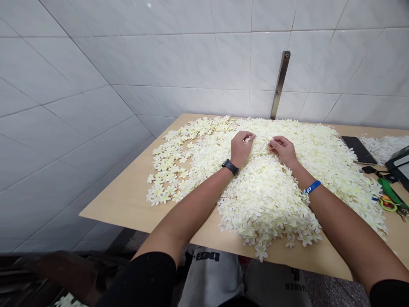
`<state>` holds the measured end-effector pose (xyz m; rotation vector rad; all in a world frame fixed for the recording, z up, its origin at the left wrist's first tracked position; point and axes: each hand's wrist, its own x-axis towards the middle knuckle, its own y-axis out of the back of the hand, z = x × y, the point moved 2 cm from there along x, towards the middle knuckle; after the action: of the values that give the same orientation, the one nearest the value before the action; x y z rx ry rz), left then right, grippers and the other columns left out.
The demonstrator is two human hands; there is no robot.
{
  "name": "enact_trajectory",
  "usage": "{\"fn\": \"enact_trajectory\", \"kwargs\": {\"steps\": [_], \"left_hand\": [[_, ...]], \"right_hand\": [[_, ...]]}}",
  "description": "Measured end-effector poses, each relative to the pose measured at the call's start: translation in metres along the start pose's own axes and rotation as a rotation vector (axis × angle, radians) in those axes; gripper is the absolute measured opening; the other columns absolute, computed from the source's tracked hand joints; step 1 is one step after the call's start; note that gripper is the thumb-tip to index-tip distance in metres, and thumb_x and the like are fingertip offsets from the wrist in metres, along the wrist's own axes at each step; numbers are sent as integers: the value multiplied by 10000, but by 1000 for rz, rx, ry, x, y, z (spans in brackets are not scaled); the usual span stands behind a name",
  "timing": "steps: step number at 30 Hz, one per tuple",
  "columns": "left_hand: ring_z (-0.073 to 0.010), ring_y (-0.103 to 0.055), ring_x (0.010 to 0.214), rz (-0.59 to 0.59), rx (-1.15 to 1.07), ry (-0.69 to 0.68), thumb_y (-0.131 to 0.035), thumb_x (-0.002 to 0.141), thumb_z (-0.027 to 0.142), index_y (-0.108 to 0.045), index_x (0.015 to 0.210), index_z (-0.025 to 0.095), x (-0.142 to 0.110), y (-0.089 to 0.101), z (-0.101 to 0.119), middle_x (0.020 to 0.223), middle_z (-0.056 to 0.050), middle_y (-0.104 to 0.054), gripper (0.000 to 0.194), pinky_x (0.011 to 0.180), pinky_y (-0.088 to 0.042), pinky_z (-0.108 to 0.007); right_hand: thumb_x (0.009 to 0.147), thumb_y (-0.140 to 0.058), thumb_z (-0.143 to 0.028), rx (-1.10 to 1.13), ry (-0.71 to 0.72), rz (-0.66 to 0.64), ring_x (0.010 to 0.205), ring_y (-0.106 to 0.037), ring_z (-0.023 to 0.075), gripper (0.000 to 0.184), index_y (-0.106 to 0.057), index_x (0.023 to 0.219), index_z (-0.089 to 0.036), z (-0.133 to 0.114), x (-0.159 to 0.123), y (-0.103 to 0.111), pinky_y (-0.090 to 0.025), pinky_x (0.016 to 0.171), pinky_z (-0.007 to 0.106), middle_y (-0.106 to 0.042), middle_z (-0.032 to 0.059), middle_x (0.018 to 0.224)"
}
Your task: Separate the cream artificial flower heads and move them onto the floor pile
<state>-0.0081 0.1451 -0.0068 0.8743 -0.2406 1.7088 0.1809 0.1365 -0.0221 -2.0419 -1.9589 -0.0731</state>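
Note:
A broad heap of small white-and-yellow artificial flowers [271,200] covers much of the tan tabletop. Over the middle of the heap, my left hand [242,147] has thumb and index finger pinched together, a black watch [230,166] on its wrist. Facing it a short way to the right, my right hand [283,150] is also closed in a pinch, with a blue wristband [312,186] below it. Anything between the fingertips is too small to tell from the flowers behind. The two hands are apart.
Looser flowers [164,183] lie toward the left of the table [128,198]. On the right are a black phone [359,149], small white pieces [388,147], a dark device [399,164] and a green-strapped key bunch [394,196]. A metal bar [280,85] stands against the tiled wall.

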Motion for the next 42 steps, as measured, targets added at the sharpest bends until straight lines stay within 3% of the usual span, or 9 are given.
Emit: {"fn": "enact_trajectory", "kwargs": {"steps": [3, 5, 7, 12, 14, 21, 32, 37, 42], "left_hand": [[-174, -592, 821, 27, 85, -27, -659, 931, 334, -598, 807, 212, 0, 1, -1, 840, -29, -646, 184, 799, -489, -325], [-206, -611, 987, 68, 150, -82, -614, 951, 278, -623, 944, 214, 0, 3, 1, 1000, -61, -669, 65, 918, -490, -363], [-231, -582, 1162, 77, 197, -155, -543, 974, 209, -639, 1073, 216, -1, 4, 4, 1166, -84, -662, 138, 1041, -450, -409], [-211, -619, 1105, -179, 131, -361, -569, 997, 306, -699, 1125, 230, -7, -4, 14, 1126, -74, -702, 199, 1013, -489, -377], [-201, -637, 1060, -221, 79, -390, -601, 983, 301, -723, 1086, 229, -9, -7, 16, 1079, -71, -719, 176, 970, -512, -356], [-191, -666, 933, -166, 10, -293, -671, 926, 207, -738, 864, 230, -8, -7, 12, 915, -36, -750, 95, 884, -536, -347], [-166, -681, 898, -162, -85, -284, -654, 899, 136, -724, 828, 214, -8, -7, 11, 894, -24, -750, 127, 862, -536, -311], [-156, -661, 876, -194, -115, -179, -594, 941, 200, -671, 865, 207, -9, -6, 11, 923, -36, -722, 109, 790, -531, -284], [-189, -600, 892, -98, 31, -170, -528, 984, 269, -565, 913, 219, -5, -4, 8, 931, -60, -645, 95, 838, -500, -339]], "right_hand": [[561, -906, -584, -11, 5, 0, 610, -602, 118, 508, -645, 805, -223, 0, 0, 0, -553, 579, 267, -662, -18, 689], [558, -903, -593, -15, 5, -3, 609, -602, 119, 513, -645, 805, -225, -1, -1, 0, -554, 581, 269, -660, -22, 686], [536, -907, -609, -14, 2, -4, 604, -599, 117, 534, -645, 799, -224, -2, -1, -1, -552, 579, 267, -660, -25, 679], [499, -910, -635, -52, 1, -25, 591, -595, 120, 569, -654, 798, -223, -4, -2, -3, -536, 580, 273, -669, -25, 665], [521, -905, -623, -87, 17, -49, 577, -586, 126, 543, -659, 792, -223, -3, -1, -4, -525, 584, 282, -654, -24, 631], [548, -894, -612, -148, 34, -89, 556, -578, 142, 499, -666, 749, -217, -4, -2, -6, -506, 586, 300, -632, -16, 569], [525, -915, -584, -128, -8, -88, 553, -581, 132, 521, -697, 807, -205, -7, -4, -6, -507, 577, 285, -652, -17, 589], [558, -882, -613, -147, 2, -66, 564, -586, 139, 500, -703, 784, -206, -4, -3, -4, -526, 590, 297, -649, -12, 586], [592, -866, -610, -139, 11, -38, 564, -578, 136, 474, -681, 775, -214, -2, -2, -3, -531, 582, 293, -635, -14, 598]]}}
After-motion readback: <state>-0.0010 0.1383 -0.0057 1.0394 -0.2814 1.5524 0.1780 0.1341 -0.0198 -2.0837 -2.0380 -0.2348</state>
